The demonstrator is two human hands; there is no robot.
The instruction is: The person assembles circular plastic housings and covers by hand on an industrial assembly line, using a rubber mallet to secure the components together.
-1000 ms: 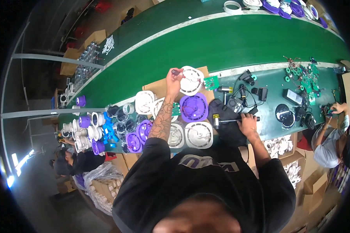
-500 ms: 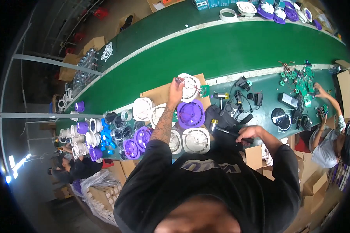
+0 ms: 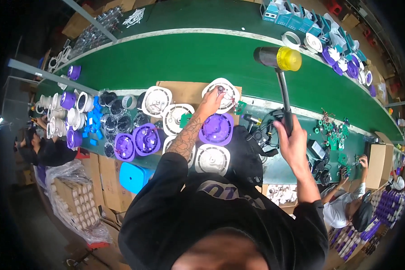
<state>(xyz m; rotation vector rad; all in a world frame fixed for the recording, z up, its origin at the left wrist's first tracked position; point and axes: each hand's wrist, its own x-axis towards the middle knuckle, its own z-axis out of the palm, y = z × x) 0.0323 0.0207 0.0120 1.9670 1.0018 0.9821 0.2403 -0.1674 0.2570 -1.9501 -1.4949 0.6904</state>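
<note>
My right hand (image 3: 294, 143) grips the black handle of a mallet (image 3: 282, 87). Its head, black at one end and clear yellow at the other, is raised above the green bench. My left hand (image 3: 213, 100) is closed around a small dark cylindrical piece (image 3: 220, 90), over a white round-cornered plastic housing (image 3: 229, 93) on cardboard. What the lower end of that piece touches is hidden by my fingers. A green circuit board (image 3: 240, 107) on thin wires lies at the housing's right edge. Just nearer sit a purple housing (image 3: 216, 129) and another white housing (image 3: 212, 159).
More housings (image 3: 146, 139) lie left of my left forearm, beside dark round parts and blue pieces (image 3: 93, 119). A second mallet (image 3: 252, 119), black bags and cables lie to the right. A co-worker (image 3: 348, 209) handles circuit boards at far right; another person (image 3: 45, 144) is at far left.
My right hand has swung the mallet up from low by my body to above the bench. My left hand stays at the same white housing. The whole view has shifted.
</note>
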